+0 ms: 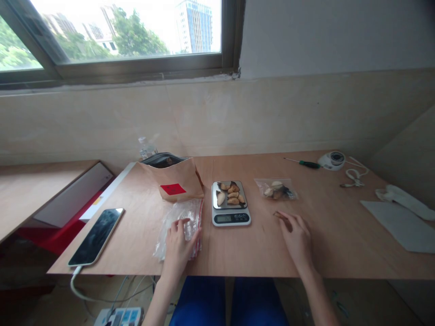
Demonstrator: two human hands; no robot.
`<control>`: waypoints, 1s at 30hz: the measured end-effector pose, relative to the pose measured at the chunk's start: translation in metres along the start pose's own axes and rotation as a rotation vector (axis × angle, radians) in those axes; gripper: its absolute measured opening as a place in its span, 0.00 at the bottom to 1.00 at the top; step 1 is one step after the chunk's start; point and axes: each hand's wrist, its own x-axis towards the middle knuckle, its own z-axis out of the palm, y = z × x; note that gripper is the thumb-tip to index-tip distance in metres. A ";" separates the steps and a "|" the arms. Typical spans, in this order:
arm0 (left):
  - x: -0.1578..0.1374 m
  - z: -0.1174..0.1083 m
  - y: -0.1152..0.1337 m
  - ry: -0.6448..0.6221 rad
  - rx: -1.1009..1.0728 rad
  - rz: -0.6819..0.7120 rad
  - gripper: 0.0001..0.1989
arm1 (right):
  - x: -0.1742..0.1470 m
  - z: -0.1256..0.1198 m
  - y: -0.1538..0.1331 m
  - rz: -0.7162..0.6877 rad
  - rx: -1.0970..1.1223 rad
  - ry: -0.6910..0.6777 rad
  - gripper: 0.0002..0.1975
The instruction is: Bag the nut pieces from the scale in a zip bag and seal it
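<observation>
Your left hand (178, 242) is lying flat, pinning the stack of zip bags (181, 222) to the surface (238, 249), while your right hand's (297, 235) fingertips are pinching a brown nut piece (279, 215) just right of the kitchen scale (230, 203).

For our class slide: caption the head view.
Left hand on clear plastic bags; right hand beside silver kitchen scale.

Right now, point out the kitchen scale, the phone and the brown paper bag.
kitchen scale (231, 218): head view, on its display panel.
phone (96, 235): head view, middle of its dark screen.
brown paper bag (173, 189): head view, on its red label.
</observation>
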 end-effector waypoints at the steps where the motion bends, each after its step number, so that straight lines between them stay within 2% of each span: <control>1: 0.000 -0.002 0.003 -0.012 0.020 0.003 0.15 | -0.002 -0.001 0.006 -0.029 -0.057 0.016 0.16; 4: 0.000 -0.005 0.009 -0.041 0.053 -0.011 0.10 | -0.009 -0.001 0.018 -0.100 -0.133 0.019 0.18; 6: 0.002 -0.006 0.010 -0.054 0.065 -0.033 0.09 | -0.012 0.000 0.015 -0.107 -0.157 0.029 0.17; 9: 0.003 -0.009 0.016 -0.035 0.020 -0.059 0.07 | -0.015 0.002 -0.011 -0.044 -0.140 0.068 0.16; 11: 0.001 -0.012 0.027 0.093 -0.064 -0.074 0.07 | -0.018 0.003 -0.043 -0.005 -0.034 0.053 0.15; 12: -0.001 -0.014 0.035 0.180 -0.114 -0.068 0.06 | -0.019 0.004 -0.062 -0.009 0.081 0.003 0.14; 14: -0.008 -0.015 0.053 0.311 -0.223 -0.006 0.05 | -0.023 0.005 -0.105 -0.025 0.360 -0.192 0.13; 15: -0.012 -0.015 0.062 0.302 -0.295 0.054 0.05 | -0.025 0.005 -0.126 -0.019 0.485 -0.288 0.13; 17: -0.019 -0.014 0.077 0.198 -0.452 0.132 0.05 | -0.027 0.007 -0.161 0.027 0.683 -0.427 0.13; 19: -0.025 -0.012 0.085 0.113 -0.598 0.104 0.05 | -0.027 0.011 -0.182 0.082 0.789 -0.506 0.11; 21: -0.027 -0.011 0.086 0.135 -0.706 0.019 0.06 | -0.025 0.018 -0.186 0.132 0.814 -0.547 0.11; 26: -0.021 -0.017 0.079 0.463 -0.771 -0.224 0.09 | -0.011 0.034 -0.149 0.226 0.800 -0.634 0.17; 28: -0.014 -0.018 0.076 0.494 -0.760 -0.270 0.10 | 0.000 0.033 -0.135 0.144 0.757 -0.733 0.16; 30: -0.006 -0.018 0.074 0.515 -0.741 -0.258 0.12 | 0.014 0.030 -0.127 0.023 0.704 -0.718 0.16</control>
